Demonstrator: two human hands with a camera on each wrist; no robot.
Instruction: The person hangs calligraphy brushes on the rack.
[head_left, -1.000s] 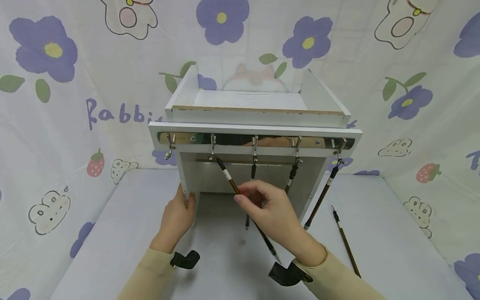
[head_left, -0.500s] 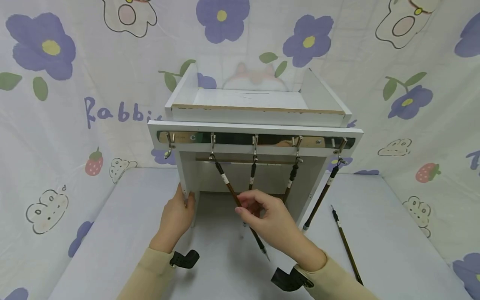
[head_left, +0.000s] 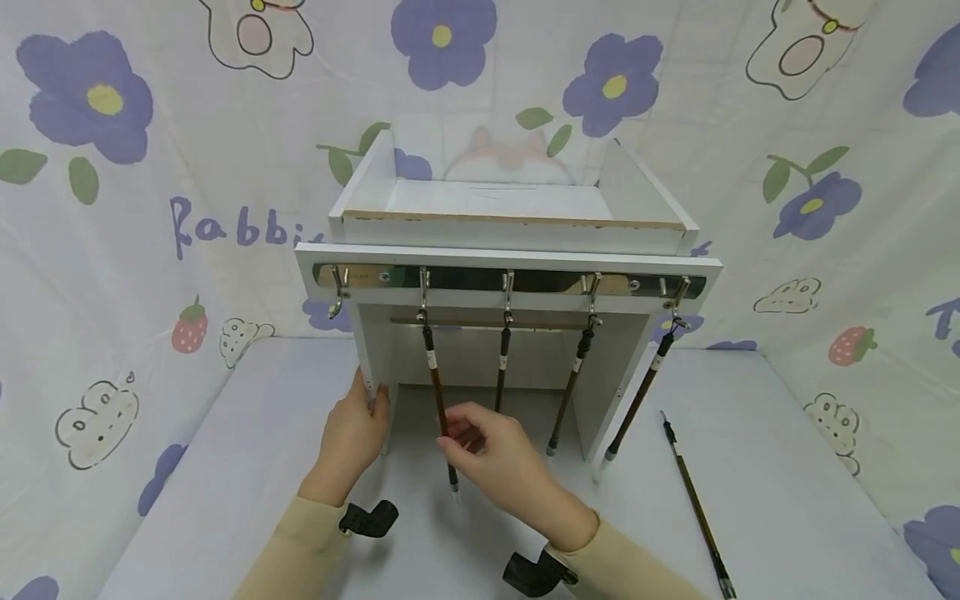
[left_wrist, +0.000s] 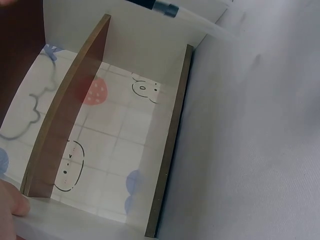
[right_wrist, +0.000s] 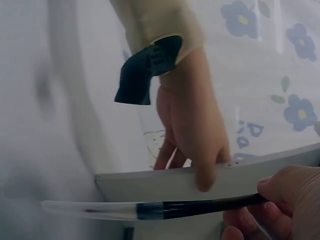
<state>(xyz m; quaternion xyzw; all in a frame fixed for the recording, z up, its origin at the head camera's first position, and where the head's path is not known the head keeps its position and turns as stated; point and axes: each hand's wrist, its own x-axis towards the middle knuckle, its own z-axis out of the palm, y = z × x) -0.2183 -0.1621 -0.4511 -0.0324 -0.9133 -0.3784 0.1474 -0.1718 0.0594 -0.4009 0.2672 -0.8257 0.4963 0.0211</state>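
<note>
My left hand [head_left: 352,437] grips the left side panel [head_left: 372,350] of a white rack; in the right wrist view that left hand [right_wrist: 192,120] has its thumb over the panel edge. Between right thumb and fingers, my right hand [head_left: 498,462] pinches a calligraphy brush [head_left: 437,383] by its lower handle. The brush hangs by its loop from the second hook [head_left: 424,292] from the left, nearly upright, tip down. A clear cap [right_wrist: 90,209] covers its bristles. More brushes hang from the middle hook [head_left: 502,367], the fourth hook [head_left: 573,379] and the rightmost hook [head_left: 645,396].
The leftmost hook [head_left: 337,296] bears no brush. Another brush [head_left: 697,508] lies on the white table [head_left: 795,500] at right. An open tray-like top [head_left: 502,200] crowns the rack. Behind hangs a flower-printed cloth [head_left: 247,167].
My right hand has moved left and down, bringing the pinched brush from a slant to nearly upright under its hook. The left hand stays on the panel. The hanging brushes at right shift slightly.
</note>
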